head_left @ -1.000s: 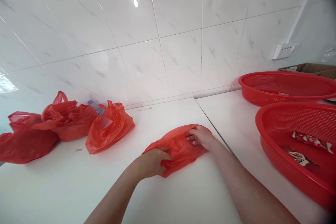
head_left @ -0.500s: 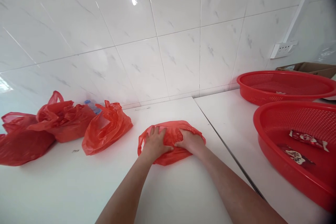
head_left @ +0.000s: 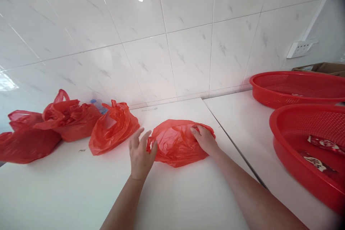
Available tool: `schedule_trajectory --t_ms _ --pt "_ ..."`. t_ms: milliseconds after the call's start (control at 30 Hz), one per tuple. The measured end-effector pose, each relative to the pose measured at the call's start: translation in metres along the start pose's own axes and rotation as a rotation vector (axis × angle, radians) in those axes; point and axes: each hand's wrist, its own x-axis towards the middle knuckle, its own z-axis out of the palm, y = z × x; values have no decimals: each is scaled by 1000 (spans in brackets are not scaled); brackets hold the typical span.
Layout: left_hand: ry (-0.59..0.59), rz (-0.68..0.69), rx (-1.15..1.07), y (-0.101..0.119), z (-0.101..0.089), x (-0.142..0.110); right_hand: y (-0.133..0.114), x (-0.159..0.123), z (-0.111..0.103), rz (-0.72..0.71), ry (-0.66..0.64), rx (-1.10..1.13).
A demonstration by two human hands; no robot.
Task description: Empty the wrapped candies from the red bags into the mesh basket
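A red plastic bag (head_left: 178,143) lies on the white table in front of me, its mouth loose and facing up. At its right end, my right hand (head_left: 207,141) is closed on the thin plastic, with thumb and fingers curled at the rim. My left hand (head_left: 141,154) is raised just beside the bag's left end, near a handle loop, fingers spread and nothing in them. What lies inside the bag cannot be made out.
To the left stand more red bags: an upright one (head_left: 114,129), a bunched one (head_left: 78,125) and a full one (head_left: 29,143). Behind them is a clear bottle (head_left: 99,107). On the right, a red basket (head_left: 280,140) holds wrapped packets (head_left: 315,161); another basket (head_left: 265,95) stands behind.
My left hand has come off the bag and moved left. My right hand has shifted up at the bag's right end, and the bag's mouth is spread wider. The view has turned slightly left.
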Motion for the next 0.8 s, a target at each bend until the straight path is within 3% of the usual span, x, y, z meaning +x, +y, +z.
schedule_trajectory --t_ms 67,133,200,333,533,600,733,800 --pt "-41 -263 -189 1 0 0 3 3 0 -4 6 42" --pt "-178 -511 -501 1 3 1 5 3 -1 -35 -15 66" --pt "-309 -634 -807 -2 6 2 5 1 -3 -76 -50 49" --pt "-415 -679 -1131 -14 13 0 -4 -7 -3 -190 -12 -138" --pt "-342 -733 -1192 -24 16 -2 -16 -20 14 -453 220 -318" --pt "-335 -737 -1184 -25 16 -2 -15 -21 19 -481 167 -367" --pt "-304 -722 -1172 -26 18 -1 -9 -19 27 -447 -123 -470" --pt "-296 -708 -1174 -28 20 -1 -9 -18 28 -439 -131 -495"
